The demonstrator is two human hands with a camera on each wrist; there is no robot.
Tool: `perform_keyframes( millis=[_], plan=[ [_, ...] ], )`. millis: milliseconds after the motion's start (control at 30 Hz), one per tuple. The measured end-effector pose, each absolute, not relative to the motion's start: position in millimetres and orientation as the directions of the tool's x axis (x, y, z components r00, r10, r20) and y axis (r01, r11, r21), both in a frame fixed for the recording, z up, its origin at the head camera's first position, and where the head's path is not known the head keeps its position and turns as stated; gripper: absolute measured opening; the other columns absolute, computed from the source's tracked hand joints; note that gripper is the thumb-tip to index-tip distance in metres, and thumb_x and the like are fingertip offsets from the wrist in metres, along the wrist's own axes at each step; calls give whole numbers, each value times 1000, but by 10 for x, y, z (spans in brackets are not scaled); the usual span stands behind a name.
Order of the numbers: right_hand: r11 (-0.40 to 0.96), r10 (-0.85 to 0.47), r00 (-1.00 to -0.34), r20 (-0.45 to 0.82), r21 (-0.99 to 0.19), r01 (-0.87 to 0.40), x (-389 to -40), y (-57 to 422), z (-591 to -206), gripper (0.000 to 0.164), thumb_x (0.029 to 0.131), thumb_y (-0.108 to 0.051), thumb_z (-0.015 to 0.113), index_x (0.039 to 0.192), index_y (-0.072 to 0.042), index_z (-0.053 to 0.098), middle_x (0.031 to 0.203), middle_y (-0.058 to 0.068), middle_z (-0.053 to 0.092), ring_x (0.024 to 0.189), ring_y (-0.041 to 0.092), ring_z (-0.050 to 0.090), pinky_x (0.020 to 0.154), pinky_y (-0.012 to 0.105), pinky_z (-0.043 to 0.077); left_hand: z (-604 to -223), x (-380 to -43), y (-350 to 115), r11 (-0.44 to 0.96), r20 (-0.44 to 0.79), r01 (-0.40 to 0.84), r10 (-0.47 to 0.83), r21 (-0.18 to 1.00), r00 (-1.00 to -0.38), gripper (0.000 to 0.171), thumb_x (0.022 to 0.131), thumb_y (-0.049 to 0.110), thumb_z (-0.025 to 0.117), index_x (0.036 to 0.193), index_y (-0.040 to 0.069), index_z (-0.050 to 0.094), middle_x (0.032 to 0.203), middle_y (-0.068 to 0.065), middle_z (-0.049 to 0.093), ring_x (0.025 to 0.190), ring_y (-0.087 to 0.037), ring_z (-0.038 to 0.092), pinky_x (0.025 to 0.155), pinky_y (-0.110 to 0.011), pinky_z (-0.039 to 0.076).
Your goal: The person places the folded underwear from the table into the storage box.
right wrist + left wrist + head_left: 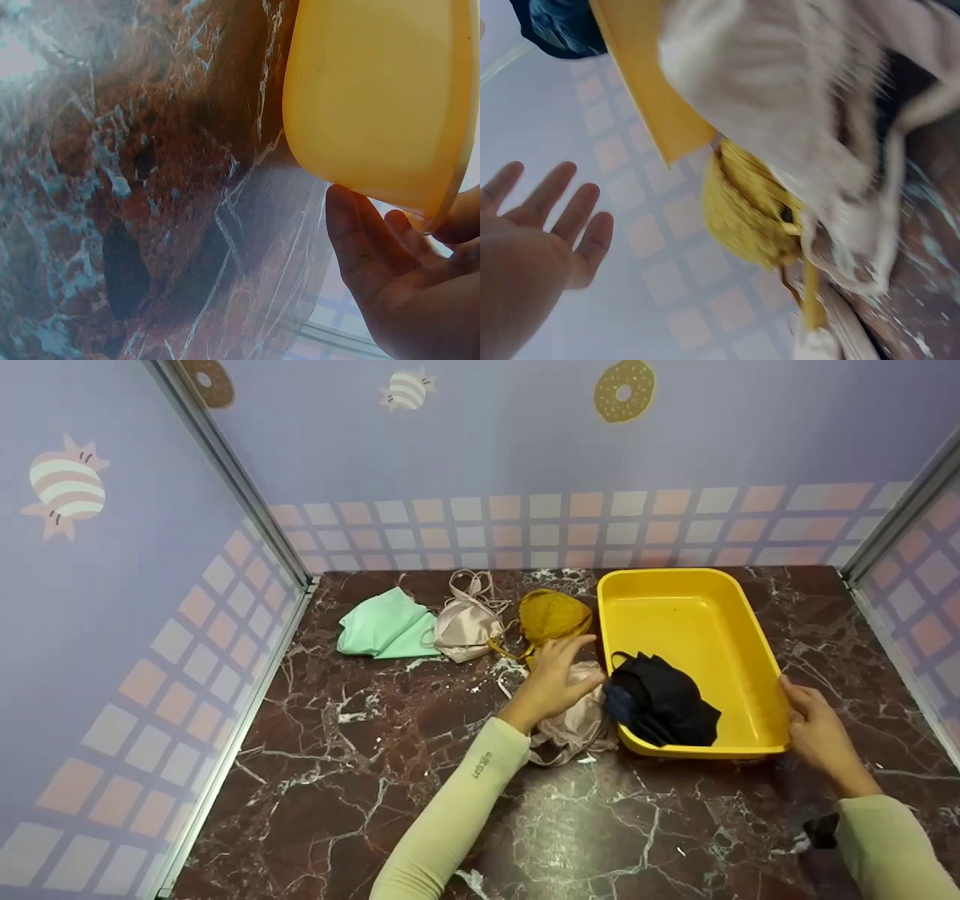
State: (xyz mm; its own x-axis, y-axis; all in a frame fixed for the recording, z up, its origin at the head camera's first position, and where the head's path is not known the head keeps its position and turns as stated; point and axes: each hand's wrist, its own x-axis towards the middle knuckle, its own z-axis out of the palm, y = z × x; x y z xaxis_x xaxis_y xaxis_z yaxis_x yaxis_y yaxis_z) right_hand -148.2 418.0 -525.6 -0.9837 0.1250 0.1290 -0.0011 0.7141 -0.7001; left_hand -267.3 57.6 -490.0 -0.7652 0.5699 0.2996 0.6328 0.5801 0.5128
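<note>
My left hand [551, 684] hovers with its fingers apart over a beige lace bra [577, 725] left of a yellow plastic tub [705, 634]. In the left wrist view that hand [536, 255] holds nothing. My right hand [821, 735] grips the tub's right rim, thumb on top and fingers beneath, as the right wrist view shows. Inside the tub, a black garment [667, 701] lies at the front left, with a dark blue piece [619, 703] beside it. Behind my left hand sits a mustard bra [553, 616]. Further left lies a pinkish satin bra [466, 626] with thin straps.
A folded mint-green cloth [386, 624] lies at the far left of the row. All this is on a dark red marbled tabletop [330, 795]. Patterned panels close off the back [480, 450] and both sides. A small black object [821, 831] lies by my right sleeve.
</note>
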Motion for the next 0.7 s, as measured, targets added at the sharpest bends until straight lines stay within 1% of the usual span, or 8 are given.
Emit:
perform_keyframes(
  millis=[100,167,233,367,433,533,600,700],
  plan=[
    [724,128,-983,129,-690,3,-1477,4191,-5255,46,88,2,31,133,-2,23,122,27,32,104,41,34,77,49,29,-4968,-2682,453,581,242,612,589,536,-771,75,70,55,58,133,33,24,133,6,31,119,-17,26,96,-44,16],
    [726,126,-984,126,-688,4,-1474,4201,-5254,46,88,2,30,133,-2,23,122,27,32,105,42,34,77,50,29,-5021,-2686,383,596,199,595,596,539,-778,82,65,58,60,133,35,21,135,6,28,122,-22,21,96,-48,12],
    [725,124,-985,123,-688,5,-1473,4208,-5256,47,88,2,30,134,-2,22,123,27,31,105,42,34,77,50,29,-5075,-2690,327,609,174,587,600,533,-781,86,62,59,62,134,34,21,134,5,29,123,-23,20,96,-50,13],
    [718,118,-986,116,-696,4,-1479,4210,-5254,47,88,0,29,134,-2,21,123,27,30,106,44,32,80,54,27,-5174,-2693,254,624,159,593,609,509,-777,88,60,57,65,133,29,26,132,4,32,120,-20,24,93,-49,19],
    [716,117,-987,113,-698,5,-1483,4205,-5256,47,89,0,29,134,-3,20,123,28,30,107,44,32,81,55,26,-5217,-2694,240,631,146,593,614,500,-776,87,60,56,65,133,28,27,131,4,33,119,-21,26,93,-50,19],
    [719,120,-986,116,-695,5,-1488,4189,-5264,46,88,0,30,134,-3,21,122,27,31,105,42,33,81,54,27,-5267,-2688,244,646,111,582,617,493,-779,87,61,55,65,134,32,25,132,2,33,119,-22,26,93,-51,17],
    [725,119,-985,124,-689,0,-1491,4175,-5271,46,88,1,30,134,-2,22,121,26,33,102,40,35,79,50,30,-5299,-2681,250,657,86,568,614,495,-785,88,60,54,66,134,34,24,132,2,33,119,-23,26,93,-51,17],
    [738,121,-984,134,-675,-2,-1477,4176,-5273,46,88,0,31,133,-3,24,121,25,34,100,38,37,74,33,33,-5348,-2664,285,672,44,539,605,509,-795,89,60,50,69,134,34,23,133,1,32,119,-22,27,93,-51,17]
  ],
)
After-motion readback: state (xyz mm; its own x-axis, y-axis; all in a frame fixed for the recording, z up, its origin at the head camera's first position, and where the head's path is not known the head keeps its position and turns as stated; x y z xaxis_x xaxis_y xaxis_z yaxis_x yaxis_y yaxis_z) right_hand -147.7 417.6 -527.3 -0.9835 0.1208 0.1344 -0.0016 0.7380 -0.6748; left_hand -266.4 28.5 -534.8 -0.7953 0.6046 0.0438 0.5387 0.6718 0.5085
